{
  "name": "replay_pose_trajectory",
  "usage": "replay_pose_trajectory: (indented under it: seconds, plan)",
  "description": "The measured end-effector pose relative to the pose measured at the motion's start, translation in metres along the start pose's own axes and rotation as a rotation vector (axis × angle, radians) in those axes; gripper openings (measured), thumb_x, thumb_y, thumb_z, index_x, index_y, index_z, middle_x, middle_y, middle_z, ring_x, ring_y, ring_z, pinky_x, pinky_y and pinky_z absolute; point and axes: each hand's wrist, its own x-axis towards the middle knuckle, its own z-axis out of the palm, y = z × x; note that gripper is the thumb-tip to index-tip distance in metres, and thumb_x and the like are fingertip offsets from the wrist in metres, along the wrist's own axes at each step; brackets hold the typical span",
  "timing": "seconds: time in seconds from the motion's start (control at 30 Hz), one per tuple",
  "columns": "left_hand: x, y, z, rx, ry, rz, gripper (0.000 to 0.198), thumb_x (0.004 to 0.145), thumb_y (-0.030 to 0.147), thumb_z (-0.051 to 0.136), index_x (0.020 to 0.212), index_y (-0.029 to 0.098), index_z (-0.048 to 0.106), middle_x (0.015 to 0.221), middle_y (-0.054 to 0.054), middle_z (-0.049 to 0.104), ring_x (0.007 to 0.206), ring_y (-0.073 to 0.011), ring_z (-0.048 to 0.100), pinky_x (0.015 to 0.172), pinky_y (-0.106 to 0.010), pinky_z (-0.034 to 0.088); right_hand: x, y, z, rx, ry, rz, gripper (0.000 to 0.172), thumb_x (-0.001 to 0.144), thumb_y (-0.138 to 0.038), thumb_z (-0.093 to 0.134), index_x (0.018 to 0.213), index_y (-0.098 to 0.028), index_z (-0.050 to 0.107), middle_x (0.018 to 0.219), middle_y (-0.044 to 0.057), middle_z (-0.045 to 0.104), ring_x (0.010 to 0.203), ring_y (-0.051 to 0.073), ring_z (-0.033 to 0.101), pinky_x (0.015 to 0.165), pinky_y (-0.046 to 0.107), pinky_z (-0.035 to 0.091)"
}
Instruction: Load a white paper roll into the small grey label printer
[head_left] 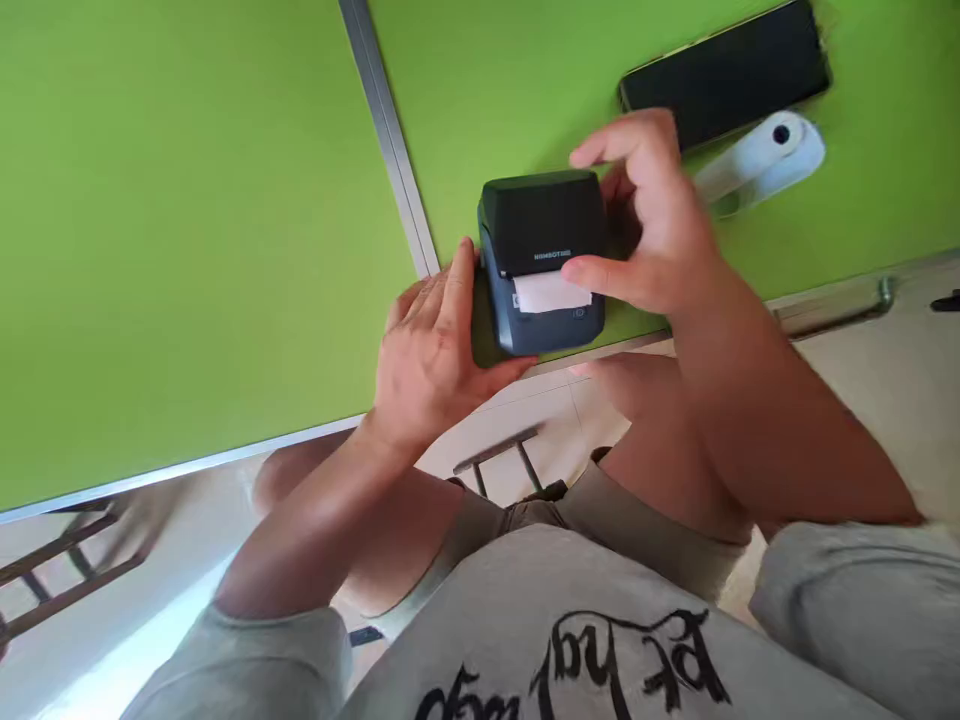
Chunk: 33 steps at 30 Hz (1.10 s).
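A dark label printer (546, 220) with "NIIMBOT" lettering sits near the front edge of the green table. White label paper (553, 292) sticks out of the slot below its black lid. My left hand (429, 355) braces the printer, fingers along its left side and thumb at its front edge. My right hand (656, 235) is curled about the right side. Its thumb rests at the lid's front edge beside the paper, and its index finger is raised near the back corner. The other right fingertips are partly hidden in shadow.
A black phone-like slab (735, 75) lies at the back right. By it is a white label roll (787, 140) with a loose strip, partly behind my right hand. A grey metal seam (390, 140) crosses the green table (187, 220). Chair legs (67, 565) show below.
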Motion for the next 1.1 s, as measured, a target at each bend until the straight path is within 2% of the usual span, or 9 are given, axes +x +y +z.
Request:
replay_pose_trajectory:
  seconds: [0.07,0.17,0.3,0.47,0.53,0.7,0.83,0.93,1.1]
  plan:
    - [0.001,0.001,0.0,-0.001,0.004,0.0,0.099,0.09,0.081,0.06,0.16,0.016,0.038,0.152,-0.017,0.063,0.14,-0.0346,0.061,0.118,-0.052,0.052,-0.001,0.003,0.003,-0.015,0.064,-0.034,0.061,0.07,-0.069,0.082,0.116,-0.033,0.063,0.096,0.001,0.049,0.073,0.015,0.045,0.066,0.033,0.046]
    - [0.001,0.003,0.0,-0.01,0.0,-0.006,0.097,0.089,0.08,0.063,0.16,0.018,0.039,0.153,-0.016,0.062,0.142,-0.035,0.06,0.12,-0.052,0.05,0.001,-0.002,0.007,-0.042,0.183,-0.113,0.052,0.076,-0.072,0.077,0.105,-0.032,0.061,0.078,-0.003,0.043,0.061,0.012,0.039,0.056,0.031,0.037]
    - [0.001,0.004,-0.003,-0.026,-0.016,-0.02,0.097,0.088,0.078,0.066,0.162,0.021,0.038,0.154,-0.015,0.061,0.142,-0.0369,0.059,0.121,-0.054,0.049,0.008,-0.023,0.01,-0.042,0.281,-0.132,0.03,0.094,-0.058,0.068,0.093,-0.03,0.057,0.095,-0.005,0.062,0.049,0.005,0.044,0.046,0.029,0.031]
    - [0.0,0.004,-0.004,-0.012,-0.007,-0.017,0.1,0.088,0.077,0.068,0.163,0.018,0.038,0.153,-0.016,0.061,0.142,-0.0379,0.059,0.121,-0.053,0.049,0.011,-0.03,0.014,-0.004,0.378,-0.108,0.033,0.096,-0.055,0.066,0.086,-0.029,0.048,0.083,-0.003,0.053,0.06,0.012,0.066,0.041,0.029,0.034]
    - [0.0,0.004,-0.004,0.001,0.0,-0.007,0.099,0.089,0.078,0.066,0.161,0.015,0.04,0.153,-0.018,0.062,0.142,-0.0375,0.06,0.121,-0.051,0.048,0.011,-0.028,0.013,-0.06,0.38,-0.096,0.028,0.095,-0.05,0.064,0.086,-0.029,0.047,0.082,-0.003,0.058,0.062,0.014,0.066,0.042,0.03,0.034]
    - [0.0,0.003,-0.003,0.045,0.026,0.049,0.099,0.092,0.076,0.063,0.157,0.005,0.042,0.151,-0.023,0.062,0.141,-0.036,0.06,0.119,-0.048,0.048,0.017,-0.041,0.007,-0.534,0.048,-0.022,0.005,0.083,-0.023,0.064,0.082,-0.028,0.062,0.079,-0.003,0.075,0.054,0.015,0.057,0.058,0.035,0.042]
    - [0.0,0.002,-0.003,0.065,0.032,0.062,0.098,0.093,0.074,0.063,0.156,0.002,0.042,0.149,-0.025,0.063,0.14,-0.0356,0.062,0.117,-0.047,0.049,0.027,-0.062,0.001,-0.85,-0.233,0.116,0.023,0.078,-0.023,0.07,0.099,-0.032,0.075,0.079,0.001,0.077,0.063,0.024,0.062,0.054,0.034,0.03]
    - [0.0,0.002,-0.004,0.072,0.025,0.062,0.097,0.093,0.074,0.062,0.156,0.003,0.042,0.149,-0.024,0.063,0.14,-0.0349,0.062,0.116,-0.048,0.049,0.032,-0.068,-0.002,-0.921,-0.371,0.141,0.038,0.079,-0.024,0.069,0.115,-0.035,0.076,0.087,0.003,0.078,0.062,0.024,0.062,0.052,0.033,0.027]
    - [0.0,0.002,-0.004,0.079,0.029,0.075,0.097,0.095,0.076,0.058,0.155,0.001,0.043,0.15,-0.024,0.063,0.141,-0.0343,0.061,0.116,-0.047,0.049,0.035,-0.071,-0.007,-0.824,-0.442,0.22,0.037,0.086,-0.026,0.065,0.121,-0.037,0.074,0.097,0.002,0.08,0.074,0.026,0.068,0.06,0.035,0.041]
